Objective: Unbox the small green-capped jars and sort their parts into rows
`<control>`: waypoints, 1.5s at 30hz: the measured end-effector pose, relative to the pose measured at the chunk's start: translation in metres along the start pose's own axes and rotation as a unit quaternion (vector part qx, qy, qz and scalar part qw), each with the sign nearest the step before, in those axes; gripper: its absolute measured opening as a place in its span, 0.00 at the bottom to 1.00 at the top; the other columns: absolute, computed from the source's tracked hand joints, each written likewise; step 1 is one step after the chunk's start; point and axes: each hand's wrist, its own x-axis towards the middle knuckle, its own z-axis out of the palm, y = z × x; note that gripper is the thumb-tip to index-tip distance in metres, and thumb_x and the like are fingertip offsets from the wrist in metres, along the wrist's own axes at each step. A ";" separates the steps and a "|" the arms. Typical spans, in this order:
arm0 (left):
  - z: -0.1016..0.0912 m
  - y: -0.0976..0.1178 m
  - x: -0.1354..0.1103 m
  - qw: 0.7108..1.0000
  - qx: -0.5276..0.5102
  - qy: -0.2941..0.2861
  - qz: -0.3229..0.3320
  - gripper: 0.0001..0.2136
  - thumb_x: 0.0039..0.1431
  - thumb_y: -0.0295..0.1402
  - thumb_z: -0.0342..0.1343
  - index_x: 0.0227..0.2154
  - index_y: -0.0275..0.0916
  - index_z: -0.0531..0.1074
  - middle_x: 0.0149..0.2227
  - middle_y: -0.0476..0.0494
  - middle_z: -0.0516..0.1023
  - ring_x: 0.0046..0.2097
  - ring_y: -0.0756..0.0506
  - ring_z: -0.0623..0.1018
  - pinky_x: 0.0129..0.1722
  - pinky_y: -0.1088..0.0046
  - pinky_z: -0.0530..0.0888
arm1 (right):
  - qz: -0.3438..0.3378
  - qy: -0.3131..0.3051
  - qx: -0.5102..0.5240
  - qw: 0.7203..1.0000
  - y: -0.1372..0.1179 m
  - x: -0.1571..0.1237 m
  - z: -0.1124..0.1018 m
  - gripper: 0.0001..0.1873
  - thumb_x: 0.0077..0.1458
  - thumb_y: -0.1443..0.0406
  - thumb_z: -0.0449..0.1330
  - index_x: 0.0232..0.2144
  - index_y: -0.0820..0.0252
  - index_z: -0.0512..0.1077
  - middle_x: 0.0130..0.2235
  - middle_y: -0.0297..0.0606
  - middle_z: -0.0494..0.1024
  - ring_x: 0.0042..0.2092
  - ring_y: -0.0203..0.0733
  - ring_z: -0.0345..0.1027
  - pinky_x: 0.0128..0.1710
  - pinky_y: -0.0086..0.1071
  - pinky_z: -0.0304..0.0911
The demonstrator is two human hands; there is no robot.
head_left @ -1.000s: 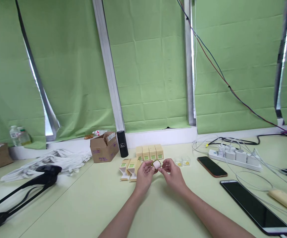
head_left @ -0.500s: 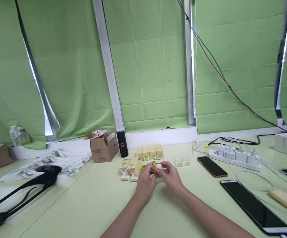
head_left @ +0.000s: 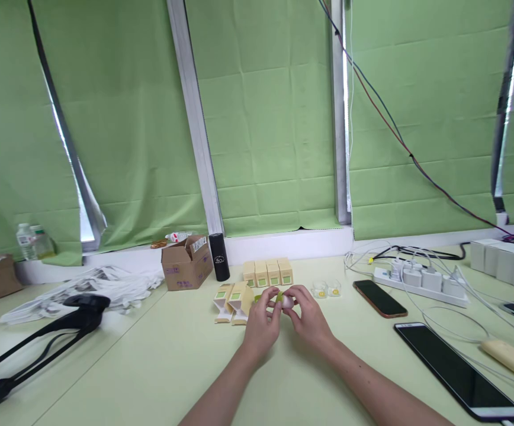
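Observation:
My left hand point(head_left: 260, 330) and my right hand point(head_left: 311, 320) meet above the table, closed around a small rounded white-and-green piece point(head_left: 288, 302). Fingertips cover part of it, and its exact kind is too small to tell. Something green point(head_left: 257, 299) shows just behind my left fingers. To the left of that hand, two pale yellow cartons point(head_left: 240, 296) lie with open ends. Several closed small cartons point(head_left: 267, 273) stand in a row behind my hands. Two small clear containers with yellow marks point(head_left: 327, 289) sit right of my right hand.
A black cylinder point(head_left: 219, 258) and a brown cardboard box point(head_left: 186, 264) stand at the back left. White bags point(head_left: 92, 293) and a black frame-like object point(head_left: 74, 319) lie farther left. Right are two phones point(head_left: 380, 298), point(head_left: 456, 370) a loaded power strip point(head_left: 421, 281) and loose cables.
My fingers have shifted their grip and the white part of the piece has turned, showing a rounder side. My right fingers have lifted slightly. The things on the table stay in place.

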 end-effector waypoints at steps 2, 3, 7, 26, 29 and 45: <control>0.001 -0.002 0.000 1.000 -0.005 -0.015 -0.012 0.18 0.69 0.43 0.52 0.57 0.44 0.69 0.54 0.37 0.78 0.46 0.42 0.81 0.40 0.65 0.80 | -0.038 -0.016 -0.048 0.998 0.003 -0.001 0.000 0.17 0.61 0.72 0.54 0.50 0.54 0.70 0.50 0.45 0.74 0.50 0.49 0.73 0.47 0.44 0.74; 0.001 -0.003 0.001 1.000 -0.012 -0.023 -0.016 0.19 0.69 0.44 0.52 0.58 0.44 0.70 0.52 0.37 0.79 0.45 0.42 0.81 0.40 0.65 0.81 | -0.052 -0.021 -0.067 0.996 0.004 -0.001 0.000 0.19 0.60 0.73 0.53 0.52 0.54 0.69 0.51 0.45 0.73 0.51 0.49 0.72 0.47 0.44 0.74; 0.005 -0.004 0.003 0.994 -0.101 -0.033 -0.036 0.19 0.68 0.45 0.53 0.55 0.41 0.72 0.52 0.36 0.78 0.45 0.42 0.81 0.43 0.62 0.82 | -0.084 -0.025 -0.127 0.988 0.007 -0.002 -0.002 0.21 0.61 0.74 0.52 0.55 0.55 0.67 0.54 0.47 0.72 0.51 0.49 0.73 0.46 0.42 0.75; 0.007 -0.016 0.003 0.982 -0.180 -0.048 -0.039 0.14 0.67 0.38 0.54 0.52 0.39 0.71 0.53 0.36 0.78 0.48 0.41 0.82 0.49 0.60 0.81 | -0.138 -0.043 -0.285 0.947 -0.002 0.001 -0.011 0.17 0.64 0.71 0.55 0.54 0.56 0.68 0.51 0.47 0.76 0.47 0.49 0.73 0.40 0.38 0.71; 0.008 -0.013 0.003 0.982 -0.177 -0.044 -0.042 0.14 0.66 0.35 0.54 0.52 0.39 0.71 0.52 0.37 0.79 0.47 0.41 0.83 0.47 0.62 0.81 | -0.130 -0.055 -0.290 0.946 -0.001 0.001 -0.010 0.18 0.64 0.71 0.54 0.55 0.55 0.67 0.51 0.46 0.75 0.44 0.47 0.74 0.38 0.37 0.70; 0.012 0.004 0.008 0.974 -0.203 -0.015 -0.099 0.10 0.60 0.33 0.56 0.44 0.38 0.73 0.45 0.39 0.82 0.43 0.43 0.83 0.45 0.63 0.81 | -0.125 -0.069 -0.277 0.950 0.002 0.001 0.004 0.30 0.51 0.80 0.48 0.56 0.62 0.61 0.53 0.51 0.70 0.49 0.51 0.72 0.42 0.42 0.74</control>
